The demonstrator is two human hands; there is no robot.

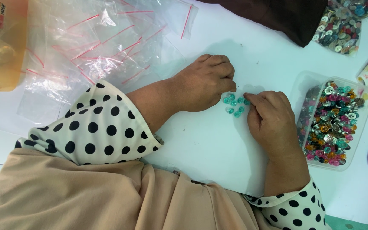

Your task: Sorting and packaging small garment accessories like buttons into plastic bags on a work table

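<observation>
Polka-dot sleeves (94,127) frame both hands: left hand (203,83) curled shut, right hand (271,117) pinching at teal buttons (234,105) gathered apart from the mixed-button tray (365,127) on the counter (209,145); contents unclear.

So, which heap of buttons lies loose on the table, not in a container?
The small teal buttons between the left hand and the right hand. The mixed buttons fill a clear tray and a bag.

Bright, even overhead light. White tabletop (218,145) near overexposed. Soft shadows under both forearms and beside the hands. Glare streaks on the clear plastic bags (99,38). Focus sharp at centre; corners slightly soft.
</observation>
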